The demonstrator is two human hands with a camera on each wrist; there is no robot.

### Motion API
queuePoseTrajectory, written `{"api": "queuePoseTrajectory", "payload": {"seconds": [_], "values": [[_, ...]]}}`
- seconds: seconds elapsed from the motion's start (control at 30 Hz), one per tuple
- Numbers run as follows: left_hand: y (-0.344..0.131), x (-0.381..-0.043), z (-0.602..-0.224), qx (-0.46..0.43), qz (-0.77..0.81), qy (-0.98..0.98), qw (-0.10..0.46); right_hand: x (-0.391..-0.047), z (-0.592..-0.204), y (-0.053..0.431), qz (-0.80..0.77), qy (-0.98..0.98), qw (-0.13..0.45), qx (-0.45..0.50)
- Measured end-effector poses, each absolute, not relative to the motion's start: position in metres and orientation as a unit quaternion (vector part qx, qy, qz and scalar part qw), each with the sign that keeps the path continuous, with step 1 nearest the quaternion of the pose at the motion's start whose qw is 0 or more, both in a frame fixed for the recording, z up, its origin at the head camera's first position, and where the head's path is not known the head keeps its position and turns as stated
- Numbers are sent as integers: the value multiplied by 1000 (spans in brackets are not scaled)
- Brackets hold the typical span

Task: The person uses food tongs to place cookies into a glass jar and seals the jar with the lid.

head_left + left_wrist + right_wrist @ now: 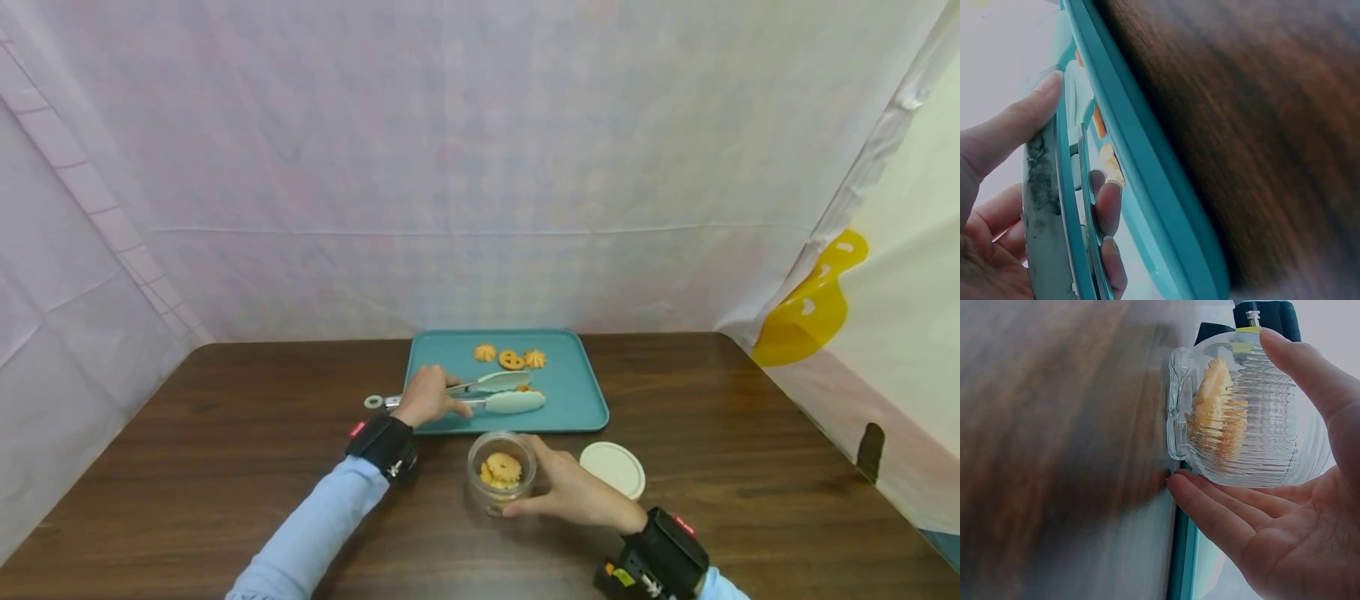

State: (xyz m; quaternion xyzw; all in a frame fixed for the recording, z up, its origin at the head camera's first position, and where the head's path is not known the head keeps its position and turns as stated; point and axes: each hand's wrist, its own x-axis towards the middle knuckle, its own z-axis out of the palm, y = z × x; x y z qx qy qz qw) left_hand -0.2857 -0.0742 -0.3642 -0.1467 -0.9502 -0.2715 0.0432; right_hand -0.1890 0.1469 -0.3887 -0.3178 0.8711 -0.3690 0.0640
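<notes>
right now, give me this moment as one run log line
left hand: holds tongs, heads over tray; right hand: grips glass jar; jar: open, cookies inside; white lid: on table; tray: more cookies

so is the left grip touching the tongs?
Touching. The left wrist view shows it: the left grip has its thumb lying on one arm of the tongs, no gap between.

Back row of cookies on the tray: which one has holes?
The middle one, the pretzel-shaped cookie: openings show through it, whereas the left cookie and right cookie are ridged rosettes without visible holes.
</notes>
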Motion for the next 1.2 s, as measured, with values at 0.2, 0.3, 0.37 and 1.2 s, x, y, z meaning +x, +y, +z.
{"api": "queuePoseTrajectory", "payload": {"seconds": [0.2,0.3,0.37,1.2], "values": [[-82,-281,-366,-152,-302,-940,40,-189,-390,147,-365,875,68,-311],[-88,-279,-367,-160,-306,-937,47,-189,-391,147,-363,876,68,-310],[-92,-278,-368,-161,-308,-936,52,-188,-391,148,-361,877,62,-312],[-161,-262,-365,-253,-376,-889,64,-189,-389,148,-358,877,55,-316]]}}
